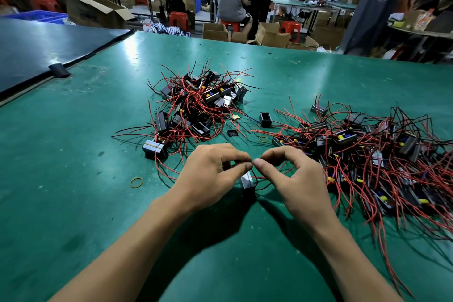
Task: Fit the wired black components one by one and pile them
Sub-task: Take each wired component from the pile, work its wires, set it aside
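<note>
My left hand (210, 174) grips a small black component with a grey side (247, 180) just above the green table (73, 179). My right hand (294, 179) pinches its thin wires close to the left fingertips. One heap of wired black components (196, 105) lies beyond the hands in the middle. A larger, spread-out heap of components with red and black wires (367, 154) covers the table to the right.
An empty black housing (266, 119) stands between the heaps, with a small black lid (232, 133) and a yellow rubber band (263, 139) near it. Another rubber band (136, 182) lies left of my hands. People work at benches beyond the table's far edge.
</note>
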The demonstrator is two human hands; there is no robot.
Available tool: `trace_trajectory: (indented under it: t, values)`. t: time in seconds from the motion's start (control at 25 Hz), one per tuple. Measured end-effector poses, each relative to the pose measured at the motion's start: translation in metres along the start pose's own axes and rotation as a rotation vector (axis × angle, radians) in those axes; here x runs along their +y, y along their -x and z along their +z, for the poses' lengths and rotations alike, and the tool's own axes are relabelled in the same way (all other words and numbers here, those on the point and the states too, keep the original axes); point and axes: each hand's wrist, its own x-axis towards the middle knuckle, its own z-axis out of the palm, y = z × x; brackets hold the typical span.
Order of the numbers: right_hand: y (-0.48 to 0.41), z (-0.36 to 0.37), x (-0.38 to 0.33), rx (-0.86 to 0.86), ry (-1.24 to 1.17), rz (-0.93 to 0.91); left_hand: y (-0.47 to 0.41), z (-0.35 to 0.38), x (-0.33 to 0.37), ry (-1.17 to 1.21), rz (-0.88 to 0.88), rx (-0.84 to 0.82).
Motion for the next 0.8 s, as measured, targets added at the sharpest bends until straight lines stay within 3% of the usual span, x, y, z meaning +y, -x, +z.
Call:
trace_trajectory:
  t: [0.16,0.32,0.64,0.8]
  values:
    - [0.001,0.0,0.004,0.136,0.233,-0.345,0.0,-0.002,0.003,0.081,-0.095,-0.025]
    - [0.0,0.0,0.01,0.146,0.272,-0.426,-0.001,-0.003,0.006,0.129,-0.154,-0.056]
    - [-0.003,-0.002,0.008,0.038,0.277,-0.35,-0.002,-0.004,0.008,0.146,-0.157,-0.058]
    - [0.0,0.002,0.001,-0.036,0.181,-0.187,-0.001,-0.002,0.009,0.036,-0.03,0.04]
